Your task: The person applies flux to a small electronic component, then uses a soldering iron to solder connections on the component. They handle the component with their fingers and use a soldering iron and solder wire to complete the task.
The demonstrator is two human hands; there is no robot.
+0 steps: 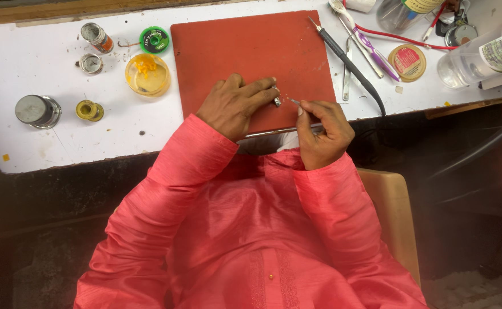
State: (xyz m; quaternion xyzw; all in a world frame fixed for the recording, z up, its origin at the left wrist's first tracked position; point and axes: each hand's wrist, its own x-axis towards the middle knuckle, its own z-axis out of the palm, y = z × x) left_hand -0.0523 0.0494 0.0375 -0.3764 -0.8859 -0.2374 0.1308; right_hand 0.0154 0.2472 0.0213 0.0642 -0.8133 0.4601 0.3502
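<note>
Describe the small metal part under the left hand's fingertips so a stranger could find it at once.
Start at the red mat on the white bench. Near its lower edge the left hand presses down a tiny silvery part. It is the only thing lying on the mat, with the pointed tool in the right hand aimed at it.

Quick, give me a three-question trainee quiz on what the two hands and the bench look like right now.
1. True or false: the left hand rests on the red rectangular work mat.
2. Which hand holds the thin metal-tipped tool aimed at the small metal part: A) left, B) right?
3. Fill in: the long black soldering iron lies at the mat's ____ edge in the picture.

Key
1. True; its fingertips press the small part down.
2. B; the right hand pinches it.
3. Right, lying untouched on the white benchtop.
</note>
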